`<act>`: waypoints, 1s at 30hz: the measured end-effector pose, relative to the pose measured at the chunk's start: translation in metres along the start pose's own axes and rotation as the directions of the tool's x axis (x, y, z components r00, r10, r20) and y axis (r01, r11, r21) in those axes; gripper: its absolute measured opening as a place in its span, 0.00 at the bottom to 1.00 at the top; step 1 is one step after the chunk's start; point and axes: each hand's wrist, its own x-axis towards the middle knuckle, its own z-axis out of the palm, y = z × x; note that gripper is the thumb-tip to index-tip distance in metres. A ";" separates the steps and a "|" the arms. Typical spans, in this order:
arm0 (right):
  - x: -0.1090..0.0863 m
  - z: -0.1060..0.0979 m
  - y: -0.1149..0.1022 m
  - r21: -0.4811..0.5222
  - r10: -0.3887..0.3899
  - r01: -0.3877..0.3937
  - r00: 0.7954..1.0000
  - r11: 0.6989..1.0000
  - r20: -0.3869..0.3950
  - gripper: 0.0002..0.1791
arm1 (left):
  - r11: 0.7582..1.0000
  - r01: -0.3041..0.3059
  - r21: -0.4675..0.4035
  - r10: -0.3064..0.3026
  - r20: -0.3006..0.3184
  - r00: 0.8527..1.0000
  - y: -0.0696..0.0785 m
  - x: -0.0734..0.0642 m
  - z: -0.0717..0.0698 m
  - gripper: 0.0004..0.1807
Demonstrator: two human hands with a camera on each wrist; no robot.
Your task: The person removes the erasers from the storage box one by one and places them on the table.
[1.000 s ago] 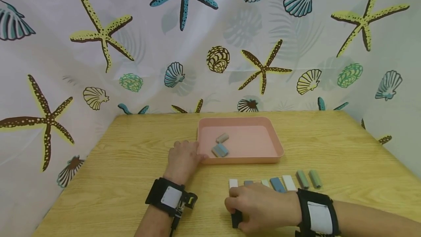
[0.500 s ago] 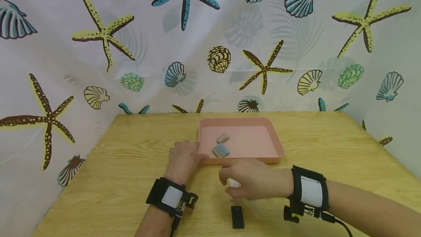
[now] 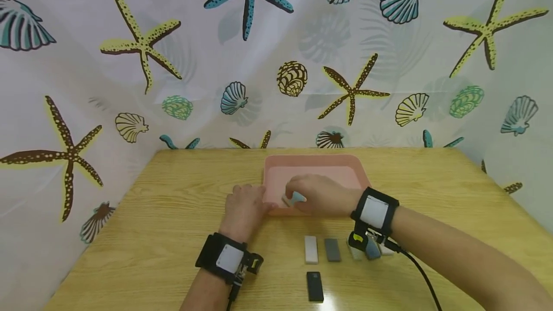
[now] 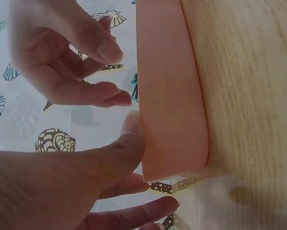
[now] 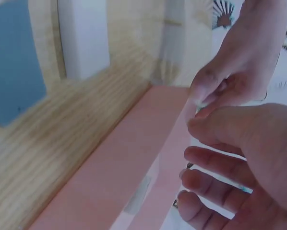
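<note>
My left hand holds the front left corner of a shallow pink tray, thumb at the rim and fingers outside the wall. Over the tray is my right hand, its fingers near a light blue block and a tan block beside it. In the left wrist view the right hand's thumb and fingers are apart, with nothing between them. A black block lies by itself on the wooden table, in front of a white block and a dark grey block.
Under the right wrist, more blocks continue the row, including a blue block, partly hidden by the wrist camera and its cable. A white cloth printed with starfish and shells hangs behind the wooden table.
My right hand has let go of the black block and moved forward, from the row of blocks to over the tray. The left hand keeps its place at the tray's corner.
</note>
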 end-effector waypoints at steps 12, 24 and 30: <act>0.017 0.012 0.035 0.122 0.049 -0.066 0.989 0.990 0.141 0.16 | 1.000 0.017 0.017 -0.017 -0.002 1.000 0.001 0.001 -0.001 0.23; 0.020 0.032 0.052 0.104 -0.035 0.023 0.994 0.994 0.107 0.17 | 1.000 0.024 0.010 -0.024 0.012 1.000 0.002 0.002 -0.001 0.22; 0.021 0.038 0.055 0.123 -0.043 0.033 0.996 0.992 0.081 0.18 | 1.000 0.030 0.009 -0.030 0.022 0.999 0.002 0.002 0.000 0.22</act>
